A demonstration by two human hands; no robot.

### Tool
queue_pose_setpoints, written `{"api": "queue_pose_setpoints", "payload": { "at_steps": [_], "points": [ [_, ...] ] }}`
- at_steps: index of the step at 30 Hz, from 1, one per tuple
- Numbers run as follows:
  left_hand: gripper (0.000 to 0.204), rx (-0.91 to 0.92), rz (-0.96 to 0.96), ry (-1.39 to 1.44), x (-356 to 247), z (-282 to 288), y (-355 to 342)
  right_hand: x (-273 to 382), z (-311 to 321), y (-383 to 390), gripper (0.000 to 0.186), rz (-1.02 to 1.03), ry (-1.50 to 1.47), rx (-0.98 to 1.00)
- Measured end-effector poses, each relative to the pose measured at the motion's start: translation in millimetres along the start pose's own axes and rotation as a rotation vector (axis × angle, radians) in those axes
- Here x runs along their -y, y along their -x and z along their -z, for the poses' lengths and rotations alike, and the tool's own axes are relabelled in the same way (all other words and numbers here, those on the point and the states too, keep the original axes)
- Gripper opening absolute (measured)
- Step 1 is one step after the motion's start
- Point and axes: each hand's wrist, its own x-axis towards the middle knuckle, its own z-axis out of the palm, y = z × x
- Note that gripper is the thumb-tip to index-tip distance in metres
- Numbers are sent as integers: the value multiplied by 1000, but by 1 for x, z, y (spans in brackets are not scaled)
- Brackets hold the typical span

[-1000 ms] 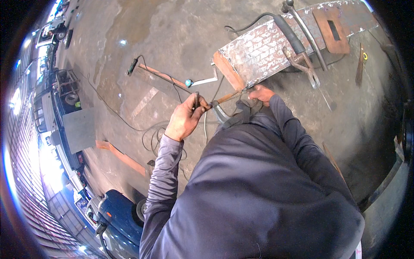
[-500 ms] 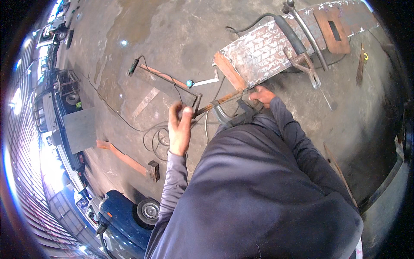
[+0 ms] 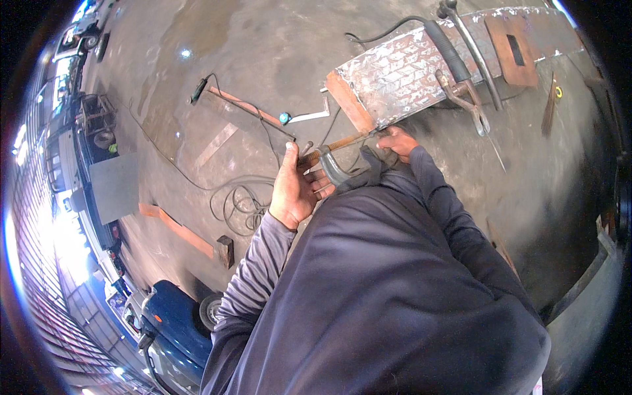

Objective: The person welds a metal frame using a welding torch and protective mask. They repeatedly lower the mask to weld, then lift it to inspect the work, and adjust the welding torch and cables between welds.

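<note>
A C-clamp [image 3: 336, 168] with a rusty threaded screw [image 3: 343, 143] and a short cross handle lies across my lap, at the lower left corner of a flaking steel plate [image 3: 395, 76]. My left hand [image 3: 296, 187] is open at the screw's left end, thumb up and fingers stretched beneath it, touching it. My right hand [image 3: 395, 143] is closed on the clamp's right end, beside the plate's corner; its fingertips are partly hidden. Dark straps or fabric lie under the clamp.
Coiled cables [image 3: 240, 210], wooden strips [image 3: 184, 230] and an L-shaped square [image 3: 309, 117] lie on the concrete floor. A steel pipe [image 3: 480, 62] and a gripped tool [image 3: 444, 52] lie across the plate. A grey sheet [image 3: 112, 187] and a blue vehicle [image 3: 168, 316] are at left.
My left hand came off the handle, dropped left and down, then moved right under the screw's end with fingers extended. The cross handle has turned. My right hand stays in place.
</note>
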Motion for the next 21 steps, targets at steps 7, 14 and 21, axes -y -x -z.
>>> {"api": "queue_pose_setpoints", "payload": {
  "at_steps": [7, 14, 21],
  "points": [
    [41, 94, -113, -72, 3, 14, -11, -28, 19, -26, 50, 18, -47, 51],
    [41, 252, -246, -250, 6, 30, -8, -18, 20, -25, 59, -40, 26, 103],
    [39, 189, -308, -534, -5, 34, -7, 2, 11, -11, 46, -70, -9, 79]
  ]
}}
